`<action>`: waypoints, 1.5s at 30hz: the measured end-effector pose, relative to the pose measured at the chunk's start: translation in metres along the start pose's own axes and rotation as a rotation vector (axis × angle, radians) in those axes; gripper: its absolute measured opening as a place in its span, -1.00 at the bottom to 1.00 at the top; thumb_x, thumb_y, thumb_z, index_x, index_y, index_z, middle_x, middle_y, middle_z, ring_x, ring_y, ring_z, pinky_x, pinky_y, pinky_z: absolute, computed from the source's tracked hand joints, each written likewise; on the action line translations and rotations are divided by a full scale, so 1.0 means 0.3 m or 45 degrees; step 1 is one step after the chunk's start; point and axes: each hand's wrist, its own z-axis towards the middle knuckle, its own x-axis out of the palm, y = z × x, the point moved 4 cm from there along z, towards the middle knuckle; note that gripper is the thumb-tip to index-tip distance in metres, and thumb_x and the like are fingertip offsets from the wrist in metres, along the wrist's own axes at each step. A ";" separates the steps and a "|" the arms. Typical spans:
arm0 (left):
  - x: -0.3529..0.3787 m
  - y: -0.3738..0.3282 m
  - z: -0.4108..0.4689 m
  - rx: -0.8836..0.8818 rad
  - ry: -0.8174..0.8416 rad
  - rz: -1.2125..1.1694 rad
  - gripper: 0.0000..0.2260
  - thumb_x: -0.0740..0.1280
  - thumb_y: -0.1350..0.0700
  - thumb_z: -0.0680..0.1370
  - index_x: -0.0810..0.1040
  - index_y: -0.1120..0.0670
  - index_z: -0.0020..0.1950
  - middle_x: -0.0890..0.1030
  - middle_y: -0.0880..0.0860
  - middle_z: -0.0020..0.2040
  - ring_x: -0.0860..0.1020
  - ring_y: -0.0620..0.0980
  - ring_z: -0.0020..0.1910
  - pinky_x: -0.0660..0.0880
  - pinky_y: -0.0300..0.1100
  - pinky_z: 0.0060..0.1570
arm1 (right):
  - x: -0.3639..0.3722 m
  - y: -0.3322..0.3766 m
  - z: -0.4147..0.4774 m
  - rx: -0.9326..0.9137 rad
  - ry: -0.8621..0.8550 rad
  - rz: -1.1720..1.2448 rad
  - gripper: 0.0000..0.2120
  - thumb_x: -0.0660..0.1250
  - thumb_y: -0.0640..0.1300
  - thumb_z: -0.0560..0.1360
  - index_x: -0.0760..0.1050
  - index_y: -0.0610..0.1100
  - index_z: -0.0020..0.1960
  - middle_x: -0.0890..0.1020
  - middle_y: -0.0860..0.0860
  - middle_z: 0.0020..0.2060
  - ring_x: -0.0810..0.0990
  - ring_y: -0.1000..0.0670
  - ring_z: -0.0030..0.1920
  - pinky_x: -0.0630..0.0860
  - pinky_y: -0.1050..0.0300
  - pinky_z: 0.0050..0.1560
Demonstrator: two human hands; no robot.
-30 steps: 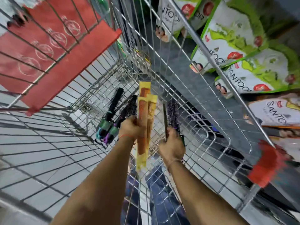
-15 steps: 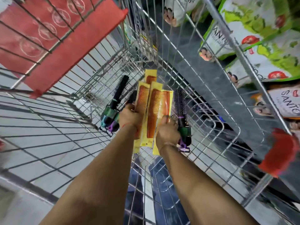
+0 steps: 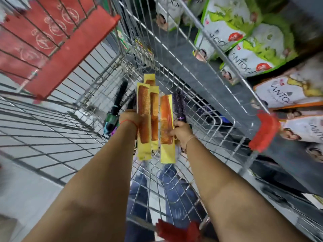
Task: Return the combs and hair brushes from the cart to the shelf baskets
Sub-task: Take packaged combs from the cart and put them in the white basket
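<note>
Combs and brushes are both held up inside the cart (image 3: 201,109), whose wire floor lies beneath the two grips. Soap packs (image 3: 244,32) are stacked on the shelf to the right of the right grip; no shelf baskets can be made out.

The left hand (image 3: 130,119) is closed round a fan of packaged combs (image 3: 144,119), three yellow sleeves by the look of it, and two brushes (image 3: 114,112) are seemingly held in the same grip, their bristle ends pointing away and to the left. The right hand (image 3: 180,131) is pinched on one more comb (image 3: 166,126), thumb on its face, and a purple brush (image 3: 178,107) is gripped behind it.

Every long axis runs away from the wearer, parallel to the forearms, with the handle ends hanging below the grips. The two bundles are held just beside each other, the right comb near the left fan; whether they touch cannot be told.

The shelf lies to the right, so the right hand is judged the nearer one. A lift clear of the cart rim (image 3: 220,55) and a swing to the right would be needed next, and the loosely fanned sleeves could slip while that is done.
</note>
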 end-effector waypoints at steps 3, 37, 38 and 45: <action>-0.053 -0.080 -0.106 0.119 0.157 -0.126 -0.75 0.30 0.27 0.52 0.52 0.31 0.18 0.70 0.07 -0.37 0.57 -0.15 -0.42 0.57 -0.34 -0.30 | -0.016 0.035 -0.132 0.009 0.252 0.056 -0.84 0.35 -0.41 0.38 0.48 -0.24 -0.09 0.57 -0.08 -0.24 0.52 -0.01 -0.30 0.44 0.29 -0.49; 1.061 -1.104 -1.791 1.514 0.770 0.122 -0.65 0.17 0.46 0.53 0.42 0.38 0.31 0.72 0.18 -0.13 0.48 -0.25 -0.56 0.41 -0.46 -0.42 | -1.868 -0.103 -1.433 -0.941 -1.316 0.629 -0.93 0.37 -0.28 0.41 0.51 -0.15 -0.17 0.58 -0.12 -0.20 0.61 -0.10 -0.16 0.58 -0.03 0.06; 1.093 -1.103 -1.774 1.505 0.744 0.165 -0.68 0.16 0.47 0.53 0.44 0.39 0.28 0.69 0.25 -0.05 0.49 -0.23 -0.51 0.46 -0.41 -0.30 | -1.891 -0.080 -1.406 -0.890 -1.358 0.515 -0.85 0.39 -0.25 0.40 0.54 -0.20 -0.03 0.58 -0.12 -0.11 0.60 -0.11 -0.04 0.54 -0.05 0.18; 1.195 -1.024 -1.704 1.605 0.296 1.415 -0.58 0.20 0.20 0.58 0.33 0.20 0.44 0.42 0.18 0.40 0.47 0.07 0.30 0.32 -0.11 0.35 | -1.882 -0.073 -1.210 -0.376 -1.218 -0.306 -0.61 0.17 -0.05 0.54 0.40 -0.18 0.31 0.52 -0.18 0.27 0.49 -0.19 0.24 0.39 0.03 0.29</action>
